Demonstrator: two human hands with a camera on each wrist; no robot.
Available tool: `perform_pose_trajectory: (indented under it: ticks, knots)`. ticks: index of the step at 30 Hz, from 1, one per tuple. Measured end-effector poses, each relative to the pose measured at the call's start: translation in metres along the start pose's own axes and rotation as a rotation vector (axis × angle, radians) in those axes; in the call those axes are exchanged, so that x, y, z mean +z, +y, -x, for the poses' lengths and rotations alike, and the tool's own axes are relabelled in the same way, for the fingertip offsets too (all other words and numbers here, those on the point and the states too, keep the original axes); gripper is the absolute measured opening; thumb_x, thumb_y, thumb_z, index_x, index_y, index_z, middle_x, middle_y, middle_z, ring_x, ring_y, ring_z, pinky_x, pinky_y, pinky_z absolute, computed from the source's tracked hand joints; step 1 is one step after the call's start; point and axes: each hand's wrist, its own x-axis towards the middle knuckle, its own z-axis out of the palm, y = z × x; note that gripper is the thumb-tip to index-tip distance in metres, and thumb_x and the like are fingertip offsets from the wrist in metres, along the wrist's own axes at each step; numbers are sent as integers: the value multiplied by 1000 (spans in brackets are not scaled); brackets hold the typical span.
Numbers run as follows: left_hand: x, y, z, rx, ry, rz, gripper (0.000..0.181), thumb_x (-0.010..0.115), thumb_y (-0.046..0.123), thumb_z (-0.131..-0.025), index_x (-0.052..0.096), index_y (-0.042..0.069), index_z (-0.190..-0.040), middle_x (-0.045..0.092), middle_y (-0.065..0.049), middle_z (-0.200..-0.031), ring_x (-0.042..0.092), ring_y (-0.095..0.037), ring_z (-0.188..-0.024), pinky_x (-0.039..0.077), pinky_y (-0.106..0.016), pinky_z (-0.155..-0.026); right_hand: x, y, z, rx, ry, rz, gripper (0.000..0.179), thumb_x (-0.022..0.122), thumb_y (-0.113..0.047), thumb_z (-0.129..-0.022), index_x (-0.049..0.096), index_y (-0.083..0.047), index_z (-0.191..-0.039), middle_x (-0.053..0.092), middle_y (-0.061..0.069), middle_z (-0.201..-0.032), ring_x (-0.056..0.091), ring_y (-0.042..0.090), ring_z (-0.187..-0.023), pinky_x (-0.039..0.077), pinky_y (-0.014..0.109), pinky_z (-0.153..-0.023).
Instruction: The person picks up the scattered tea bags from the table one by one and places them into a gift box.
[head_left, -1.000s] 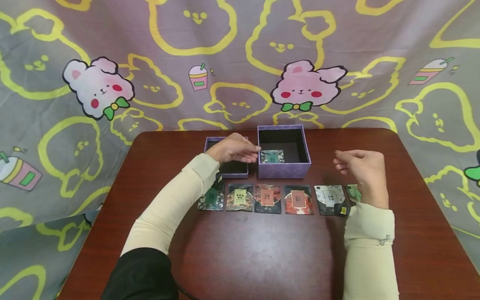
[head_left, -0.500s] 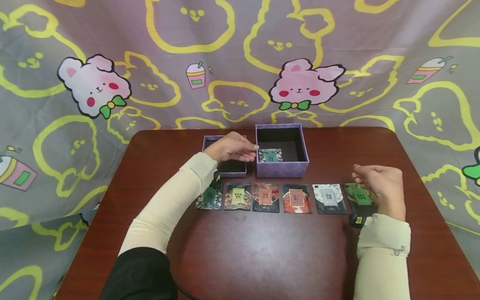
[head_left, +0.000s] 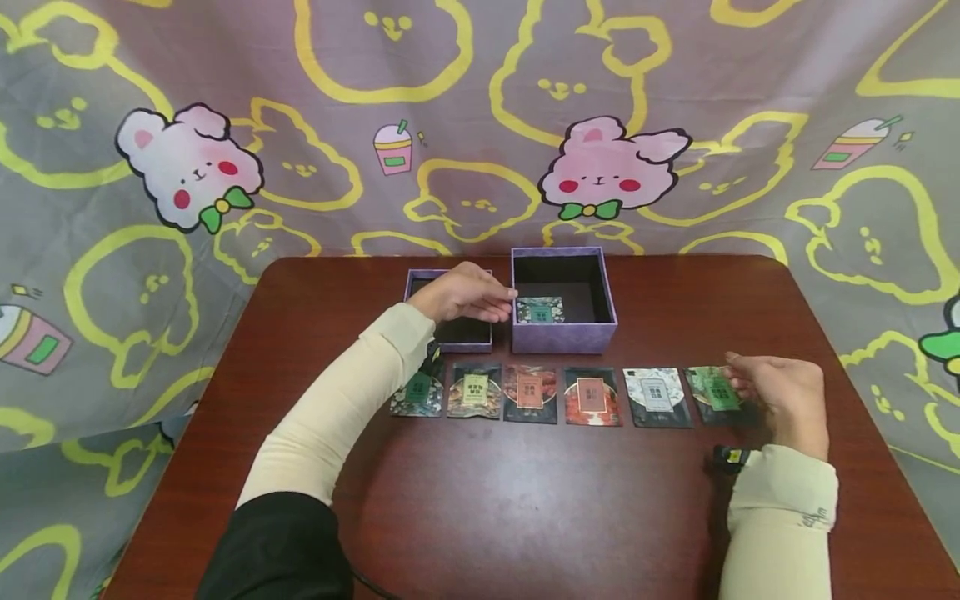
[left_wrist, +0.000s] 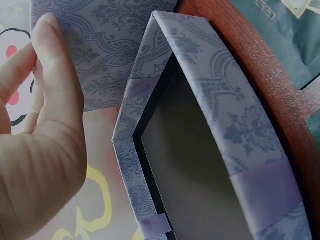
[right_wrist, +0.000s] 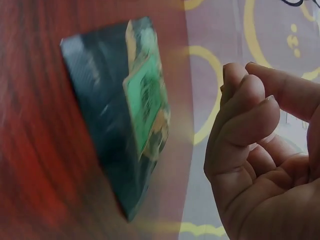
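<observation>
My left hand (head_left: 468, 292) is at the left side of a deep purple box (head_left: 564, 338), fingertips right by its rim. Its fingers are fairly straight, and no object shows in them. Inside the box lies a green-labelled floral packet (head_left: 542, 310). My right hand (head_left: 787, 396) hovers over the right end of a row of flat printed packets, fingers loosely curled and holding nothing. Nearest to it is a dark packet with a green label (right_wrist: 144, 105), partly hidden by the hand in the head view.
A shallower purple box part (head_left: 465, 347) stands left of the deep box, beneath my left hand. Other packets in the row include a white-topped packet (head_left: 658, 398) and a red packet (head_left: 592, 398). A patterned curtain (head_left: 465, 108) hangs behind the brown table (head_left: 525, 500).
My right hand has moved right and toward me, from beside the deep box to over the rightmost packet, which now shows more fully. My left hand has stayed by the box.
</observation>
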Motion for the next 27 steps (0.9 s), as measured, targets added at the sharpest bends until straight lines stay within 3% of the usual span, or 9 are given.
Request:
perform_pose_trajectory:
  ticks: [5, 12, 16, 27]
  knots:
    - [1, -1, 0, -3, -20, -3, 29, 77, 13, -92, 72, -10, -109, 74, -19, -87, 73, -22, -71, 62, -40, -81, -13, 11, -2, 28, 45, 64, 23, 74, -20, -94, 79, -15, -72, 70, -2, -66, 63, 12, -56, 54, 28, -47]
    - [0, 1, 0, -4, -3, -9, 24, 76, 12, -92, 73, -8, -105, 73, -20, -86, 73, -22, -69, 56, -47, -91, -22, 21, -3, 68, 77, 63, 22, 77, -18, -91, 79, -17, -69, 71, -4, -65, 64, 12, -58, 56, 28, -49]
    - [0, 1, 1, -14, -3, -10, 21, 76, 13, -92, 75, -6, -102, 73, -20, -86, 73, -22, -69, 58, -45, -88, -26, 26, -3, 66, 94, 166, 25, 75, -20, -92, 78, -18, -67, 69, -7, -64, 62, 11, -58, 55, 28, -51]
    - [-1, 3, 0, 1, -2, -27, 22, 76, 12, -93, 73, -7, -104, 74, -20, -88, 73, -22, -71, 54, -50, -95, -32, 31, 1, 37, 59, 351, 23, 79, -31, -88, 78, -15, -71, 61, -6, -64, 55, 12, -62, 54, 30, -53]
